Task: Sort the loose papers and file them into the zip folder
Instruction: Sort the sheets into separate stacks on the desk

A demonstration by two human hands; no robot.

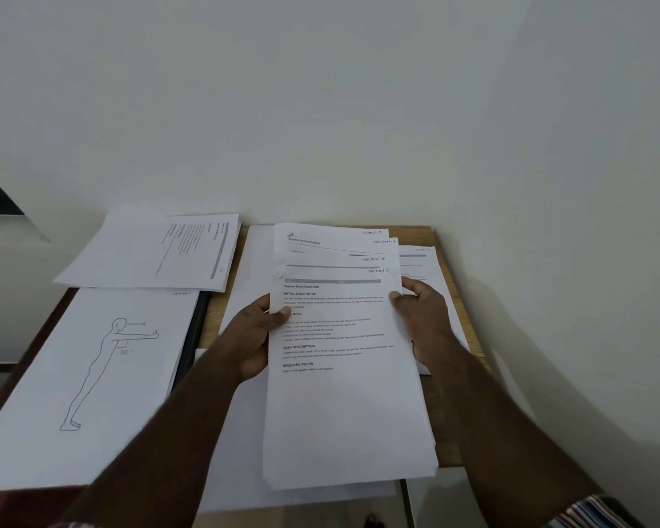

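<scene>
Nearest, both hands grip a fanned stack of papers (343, 375) by its sides, left hand (258, 337) and right hand (425, 318) with thumbs on top; section labels show staggered, so sorting looks underway. Beyond lie more sheets (149, 249) on the desk (450, 443); filing remains, zip folder not clearly visible

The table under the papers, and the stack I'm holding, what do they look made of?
The table: likely wood or wood-look laminate, a matte tan surface with faint grain. The stack: plain white printer paper, matte, thin sheets fanned at the top, with printed text and handwritten section labels.
</scene>
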